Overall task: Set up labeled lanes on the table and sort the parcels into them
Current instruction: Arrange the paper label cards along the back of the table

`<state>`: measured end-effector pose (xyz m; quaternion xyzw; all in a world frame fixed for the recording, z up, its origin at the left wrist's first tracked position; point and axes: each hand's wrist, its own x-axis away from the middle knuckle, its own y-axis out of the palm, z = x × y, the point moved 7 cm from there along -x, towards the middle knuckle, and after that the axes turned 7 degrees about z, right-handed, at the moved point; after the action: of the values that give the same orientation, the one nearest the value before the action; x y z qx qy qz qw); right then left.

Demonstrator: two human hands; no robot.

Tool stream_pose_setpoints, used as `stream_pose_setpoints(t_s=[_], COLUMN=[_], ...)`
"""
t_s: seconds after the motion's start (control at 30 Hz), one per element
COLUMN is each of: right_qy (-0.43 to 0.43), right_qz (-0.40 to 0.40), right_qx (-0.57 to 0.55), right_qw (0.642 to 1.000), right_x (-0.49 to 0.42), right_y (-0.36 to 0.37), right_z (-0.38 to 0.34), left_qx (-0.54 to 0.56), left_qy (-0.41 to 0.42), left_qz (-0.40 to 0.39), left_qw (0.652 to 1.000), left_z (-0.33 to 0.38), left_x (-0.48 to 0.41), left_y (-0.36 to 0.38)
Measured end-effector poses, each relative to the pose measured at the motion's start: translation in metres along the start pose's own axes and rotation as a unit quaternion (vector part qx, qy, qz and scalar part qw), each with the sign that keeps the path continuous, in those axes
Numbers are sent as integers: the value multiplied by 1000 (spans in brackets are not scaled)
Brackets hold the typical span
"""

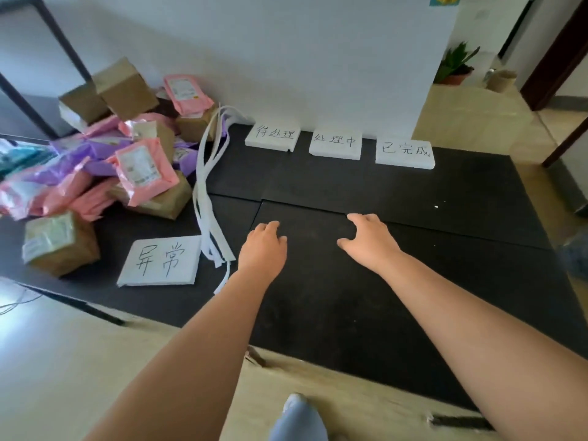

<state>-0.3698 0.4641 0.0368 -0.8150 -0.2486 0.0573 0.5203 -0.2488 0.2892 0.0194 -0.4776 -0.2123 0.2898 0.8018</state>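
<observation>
My left hand (262, 249) and my right hand (369, 241) lie palm down on a black mat (318, 297), fingers relaxed, near its far edge. Neither holds anything. Three white foam label cards with handwritten characters stand in a row by the wall: one (273, 137), one (335, 144), one (404, 154). A fourth white label card (160, 261) lies flat at the front left. A pile of parcels (105, 148), pink and purple mailers and brown boxes, fills the left side. A bundle of white foam strips (206, 192) runs from the pile toward my left hand.
Several black mats (445, 198) cover the surface, overlapping at their edges. A white wall panel (286, 58) stands behind the cards. A potted plant (456, 66) and cardboard tubes (502, 79) sit at the back right. A brown boxed parcel (59, 241) lies apart at front left.
</observation>
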Motion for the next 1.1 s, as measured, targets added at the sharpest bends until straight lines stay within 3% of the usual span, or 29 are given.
stream_pose_setpoints(t_s=[0.37, 0.67, 0.87, 1.1], right_qy=[-68, -19, 48, 68], right_qz=[-68, -104, -128, -160], right_qx=[2, -79, -77, -43], right_qw=[995, 991, 988, 984], right_x=[30, 23, 32, 29], right_y=[86, 209, 259, 294], right_z=[-145, -271, -287, -280], left_qx=[-66, -83, -103, -113], left_qy=[-67, -104, -102, -119], left_qz=[17, -31, -82, -142], left_qw=[995, 991, 986, 976], left_z=[-159, -335, -391, -400], left_x=[15, -16, -43, -47], left_y=[-67, -114, -101, -78])
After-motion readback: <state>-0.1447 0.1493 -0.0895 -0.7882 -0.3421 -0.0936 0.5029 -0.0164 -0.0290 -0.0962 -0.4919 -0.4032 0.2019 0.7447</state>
